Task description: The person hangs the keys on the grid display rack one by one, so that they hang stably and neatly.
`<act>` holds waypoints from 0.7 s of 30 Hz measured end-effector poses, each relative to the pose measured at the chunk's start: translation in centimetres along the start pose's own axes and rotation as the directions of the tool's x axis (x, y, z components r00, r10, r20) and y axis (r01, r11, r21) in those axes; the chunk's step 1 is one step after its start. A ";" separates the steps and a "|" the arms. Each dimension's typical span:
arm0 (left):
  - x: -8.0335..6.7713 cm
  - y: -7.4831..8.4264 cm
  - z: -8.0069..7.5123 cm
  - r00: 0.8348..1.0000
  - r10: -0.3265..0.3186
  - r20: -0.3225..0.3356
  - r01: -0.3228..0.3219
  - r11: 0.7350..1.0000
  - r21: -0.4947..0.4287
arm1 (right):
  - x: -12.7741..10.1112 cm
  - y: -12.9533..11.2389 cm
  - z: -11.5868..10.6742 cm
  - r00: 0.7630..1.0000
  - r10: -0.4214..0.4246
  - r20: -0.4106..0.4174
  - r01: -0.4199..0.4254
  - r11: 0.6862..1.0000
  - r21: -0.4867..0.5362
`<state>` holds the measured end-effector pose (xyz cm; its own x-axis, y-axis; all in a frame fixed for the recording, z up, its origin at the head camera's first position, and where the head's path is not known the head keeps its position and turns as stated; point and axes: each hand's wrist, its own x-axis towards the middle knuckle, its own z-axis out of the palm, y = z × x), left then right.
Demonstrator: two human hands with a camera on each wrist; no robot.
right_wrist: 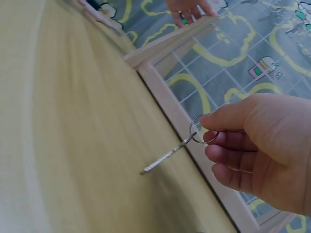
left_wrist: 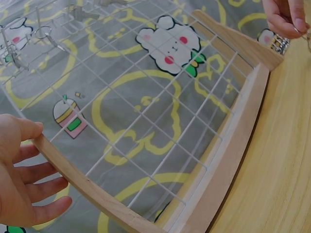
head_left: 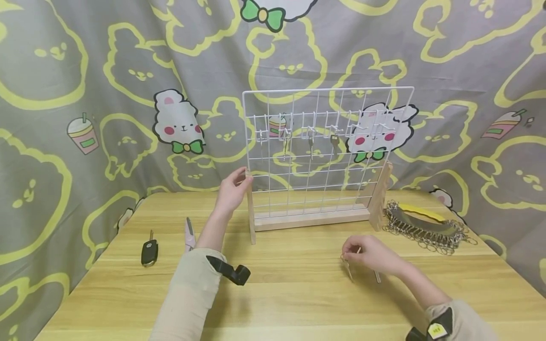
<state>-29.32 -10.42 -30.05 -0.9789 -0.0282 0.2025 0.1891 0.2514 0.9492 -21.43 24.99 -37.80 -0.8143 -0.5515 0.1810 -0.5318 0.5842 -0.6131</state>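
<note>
My left hand (head_left: 232,192) holds the left wooden post (left_wrist: 82,182) of a white wire grid rack (head_left: 315,184), thumb and index finger at its upper end, the other fingers loosely spread. In front of the rack's right side, my right hand (head_left: 375,255) pinches a metal split ring (right_wrist: 191,130) between thumb and fingers. A metal key (right_wrist: 167,156) dangles from that ring above the table. Several hooks line the grid's upper part, and keys (head_left: 311,146) hang from some of them. Below the right hand shows a slim metal piece (head_left: 377,276), mostly hidden.
A black car key (head_left: 149,252) lies on the wooden table (head_left: 290,293) at the left. Scissors (head_left: 189,234) lie partly behind the left forearm. At the right is a bunch of many metal rings (head_left: 426,229) beside a yellow strip (head_left: 422,211). A patterned curtain (head_left: 230,57) hangs behind.
</note>
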 end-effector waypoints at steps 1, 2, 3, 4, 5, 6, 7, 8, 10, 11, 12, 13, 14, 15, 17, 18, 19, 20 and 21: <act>0.0 0.0 0.0 1.000 0.000 -0.001 0.000 1.000 -0.003 | 0.0 -0.1 -0.2 1.000 0.007 -0.007 -0.007 1.000 -0.004; 0.0 0.0 0.0 1.000 0.000 -0.001 0.000 1.000 -0.005 | 0.1 -0.1 -0.4 1.000 0.015 -0.014 -0.015 1.000 -0.012; 0.0 0.1 0.0 1.000 0.000 0.000 0.000 1.000 -0.005 | 0.1 -0.2 -0.6 1.000 0.018 -0.021 -0.018 1.000 -0.021; 0.0 0.1 0.0 1.000 0.000 0.001 0.000 1.000 -0.006 | 0.1 -0.3 -0.8 0.999 0.021 -0.029 -0.022 0.999 -0.026; 0.0 0.1 0.0 1.000 -0.004 0.000 0.004 1.000 -0.005 | 0.2 -0.4 -1.0 0.999 0.021 -0.038 -0.023 0.999 -0.035; 0.0 0.1 0.0 1.000 -0.007 -0.001 0.007 1.000 -0.005 | 0.2 -0.5 -1.3 0.999 0.019 -0.044 -0.020 0.999 -0.038; 0.0 0.1 0.0 1.000 -0.011 -0.001 0.011 1.000 -0.003 | 0.2 -0.6 -1.5 0.999 0.017 -0.052 -0.019 0.999 -0.044; 0.0 0.0 0.0 1.000 -0.014 -0.001 0.014 1.000 0.002 | 0.3 -0.7 -1.7 0.998 0.012 -0.060 -0.015 0.999 -0.048; 0.0 0.0 0.0 1.000 -0.018 -0.002 0.018 1.000 0.006 | 0.4 -0.8 -2.1 0.997 0.006 -0.076 -0.009 0.999 -0.042; 0.0 0.0 0.0 1.000 -0.020 -0.004 0.020 1.000 0.010 | 0.4 -0.9 -2.2 0.996 0.007 -0.084 -0.011 0.999 -0.044; 0.0 0.0 0.0 1.000 -0.018 -0.004 0.018 1.000 0.012 | 0.5 -1.0 -2.4 0.996 0.008 -0.092 -0.012 0.999 -0.045; 0.0 0.0 0.0 1.000 -0.014 -0.003 0.014 1.000 0.013 | 0.6 -1.1 -2.6 0.995 0.011 -0.102 -0.016 0.998 -0.052; 0.0 -0.1 0.0 1.000 -0.013 -0.003 0.013 1.000 0.014 | 0.6 -1.2 -2.8 0.993 0.014 -0.114 -0.020 0.998 -0.057; 0.0 -0.1 0.1 1.000 -0.011 -0.004 0.011 1.000 0.014 | 0.7 -1.3 -3.0 0.992 0.017 -0.124 -0.025 0.998 -0.061; 0.1 -0.1 0.1 1.000 -0.007 -0.004 0.007 1.000 0.014 | 0.8 -1.5 -3.4 0.989 0.023 -0.149 -0.034 0.996 -0.077; 0.1 -0.1 0.1 1.000 -0.007 -0.005 0.007 1.000 0.013 | 0.9 -1.6 -3.6 0.987 0.026 -0.161 -0.039 0.996 -0.080; 0.1 -0.1 0.1 1.000 -0.006 -0.005 0.006 1.000 0.010 | 1.0 -1.7 -3.8 0.985 0.027 -0.170 -0.041 0.996 -0.082; 0.1 -0.1 0.1 1.000 -0.007 -0.005 0.007 1.000 0.007 | 1.1 -1.8 -4.0 0.983 0.034 -0.180 -0.049 0.996 -0.080; 0.0 -0.1 0.1 1.000 -0.007 -0.004 0.007 1.000 0.005 | 1.1 -1.9 -4.2 0.982 0.040 -0.184 -0.055 0.996 -0.077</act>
<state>-29.38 -10.39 -30.17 -0.9799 -0.0340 0.1967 0.1817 0.2560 0.9494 -22.30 25.73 -33.16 -0.8636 -0.4086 0.2952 -0.5029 0.6577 -0.5608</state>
